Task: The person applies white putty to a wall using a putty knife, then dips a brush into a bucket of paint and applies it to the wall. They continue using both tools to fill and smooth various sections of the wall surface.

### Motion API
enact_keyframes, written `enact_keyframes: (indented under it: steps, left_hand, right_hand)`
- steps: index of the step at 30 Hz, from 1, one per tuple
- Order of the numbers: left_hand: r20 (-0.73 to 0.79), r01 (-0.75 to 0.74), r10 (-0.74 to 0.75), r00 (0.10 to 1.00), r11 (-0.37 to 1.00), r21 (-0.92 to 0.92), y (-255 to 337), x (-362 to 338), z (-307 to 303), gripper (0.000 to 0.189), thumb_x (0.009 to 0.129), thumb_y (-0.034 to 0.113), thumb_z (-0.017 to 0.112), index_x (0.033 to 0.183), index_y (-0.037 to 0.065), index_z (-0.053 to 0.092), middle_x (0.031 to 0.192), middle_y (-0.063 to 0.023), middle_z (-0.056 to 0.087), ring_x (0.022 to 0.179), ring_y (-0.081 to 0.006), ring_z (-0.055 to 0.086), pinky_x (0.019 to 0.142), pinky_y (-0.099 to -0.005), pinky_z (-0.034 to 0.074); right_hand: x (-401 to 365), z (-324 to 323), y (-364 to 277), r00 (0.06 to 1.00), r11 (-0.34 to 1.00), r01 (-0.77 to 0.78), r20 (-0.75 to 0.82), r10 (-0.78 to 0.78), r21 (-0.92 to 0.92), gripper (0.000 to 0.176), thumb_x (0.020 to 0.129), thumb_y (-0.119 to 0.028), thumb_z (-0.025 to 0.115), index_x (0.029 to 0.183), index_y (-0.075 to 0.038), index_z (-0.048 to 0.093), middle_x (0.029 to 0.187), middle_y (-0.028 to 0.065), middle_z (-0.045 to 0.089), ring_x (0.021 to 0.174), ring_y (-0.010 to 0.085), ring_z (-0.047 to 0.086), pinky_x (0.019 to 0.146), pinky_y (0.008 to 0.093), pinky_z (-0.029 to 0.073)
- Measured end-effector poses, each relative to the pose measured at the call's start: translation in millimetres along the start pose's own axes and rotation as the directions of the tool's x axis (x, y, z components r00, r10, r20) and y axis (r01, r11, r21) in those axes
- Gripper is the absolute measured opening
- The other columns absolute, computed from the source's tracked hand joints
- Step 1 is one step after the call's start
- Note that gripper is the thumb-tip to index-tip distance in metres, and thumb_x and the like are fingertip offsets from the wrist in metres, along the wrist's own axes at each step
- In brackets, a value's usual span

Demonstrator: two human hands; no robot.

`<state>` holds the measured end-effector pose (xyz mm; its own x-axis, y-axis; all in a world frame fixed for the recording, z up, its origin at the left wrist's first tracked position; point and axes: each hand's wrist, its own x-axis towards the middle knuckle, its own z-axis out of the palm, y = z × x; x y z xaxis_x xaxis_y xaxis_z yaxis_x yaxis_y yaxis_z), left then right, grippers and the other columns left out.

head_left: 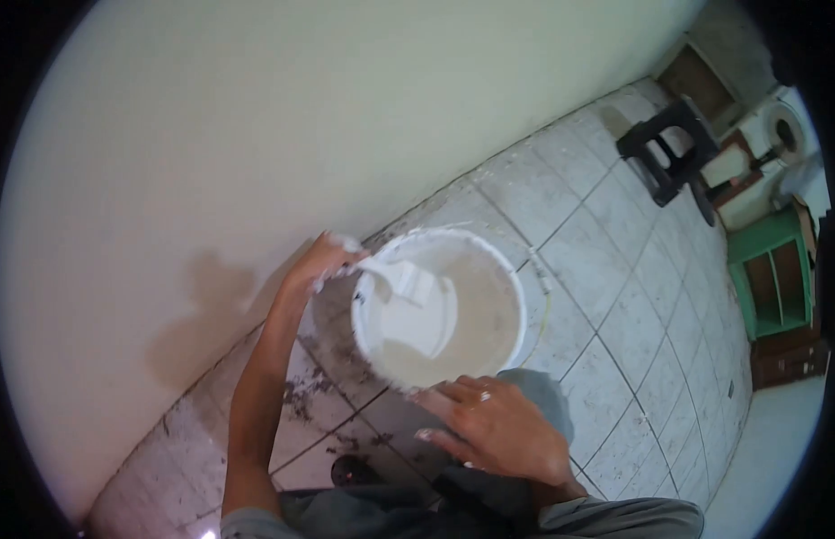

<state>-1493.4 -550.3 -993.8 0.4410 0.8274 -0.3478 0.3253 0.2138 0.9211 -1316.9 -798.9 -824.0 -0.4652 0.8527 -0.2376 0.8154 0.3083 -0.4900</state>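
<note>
A white bucket (pixel 489 301) stands on the tiled floor in front of me, with white paint-like liquid low inside. At its left rim, my left hand (pixel 323 263) is closed around the handle of a white-coated paintbrush (pixel 414 284). The broad head of the brush points into the bucket's mouth. White smears cover the fingers of this hand. On the near side, my right hand (pixel 498 431) has its fingers stretched out and the thumb apart, with fingertips right at the rim. White spots mark its fingers too.
A pale wall (pixel 283 117) runs close along the left. Dark debris (pixel 305 386) lies on the tiles by the bucket. Farther right are a black stool (pixel 674 148), a green shelf unit (pixel 768 278) and a brown box (pixel 789 361). My shoe (pixel 350 469) is below.
</note>
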Motion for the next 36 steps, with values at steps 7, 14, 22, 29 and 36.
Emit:
enact_keyframes:
  steps: [7,14,22,29,36]
  left_hand:
    - [-0.018,-0.019,0.02,1.0,0.998,0.064,8,-4,10,0.019,0.077,0.013,0.069,0.062,0.003,0.062,0.055,-0.0008,0.052,0.05,-0.0093,0.043,0.046,-0.0279,0.034]
    - [0.004,-0.178,0.187,0.982,0.933,0.313,5,-2,-5,0.026,0.073,0.02,0.071,0.061,0.0,0.06,0.053,-0.0062,0.055,0.048,-0.0148,0.046,0.048,-0.0328,0.039]
    - [0.011,-0.113,0.117,0.993,0.928,0.356,2,5,-12,0.029,0.071,0.02,0.074,0.054,0.003,0.058,0.052,-0.0058,0.055,0.046,-0.0162,0.048,0.046,-0.0345,0.04]
    - [-0.038,-0.171,0.191,0.981,0.938,0.301,19,-10,-16,0.021,0.069,0.015,0.073,0.058,0.0,0.062,0.054,-0.0078,0.057,0.048,-0.0166,0.051,0.048,-0.0338,0.041]
    - [0.042,-0.27,0.267,0.963,0.959,0.091,53,-38,-47,0.016,0.077,0.014,0.069,0.067,0.001,0.065,0.054,-0.0035,0.055,0.045,-0.0097,0.047,0.041,-0.0272,0.034]
  right_hand:
    - [-6,13,0,0.992,0.998,0.058,-0.111,-0.058,-0.006,0.038,0.089,-0.025,0.055,0.117,-0.001,0.049,0.096,0.0161,0.061,0.088,0.0332,0.061,0.075,0.0417,0.05]
    - [-3,12,-14,0.996,0.996,0.008,-0.092,-0.016,-0.092,0.039,0.089,-0.027,0.055,0.119,-0.002,0.049,0.096,0.0164,0.062,0.087,0.0331,0.062,0.073,0.0415,0.051]
    - [9,18,-51,0.998,0.999,0.043,-0.043,-0.043,0.003,0.041,0.087,-0.027,0.06,0.123,-0.009,0.05,0.102,0.0187,0.062,0.089,0.0377,0.06,0.076,0.0437,0.049]
    - [20,10,-90,0.992,0.99,0.113,0.047,-0.117,0.082,0.042,0.086,-0.024,0.061,0.124,-0.01,0.05,0.106,0.0185,0.061,0.095,0.0379,0.059,0.079,0.0431,0.049]
    - [16,2,-136,0.918,0.917,0.377,0.078,-0.389,0.13,0.039,0.086,-0.018,0.059,0.12,-0.001,0.049,0.103,0.0182,0.06,0.094,0.0363,0.059,0.081,0.0418,0.049]
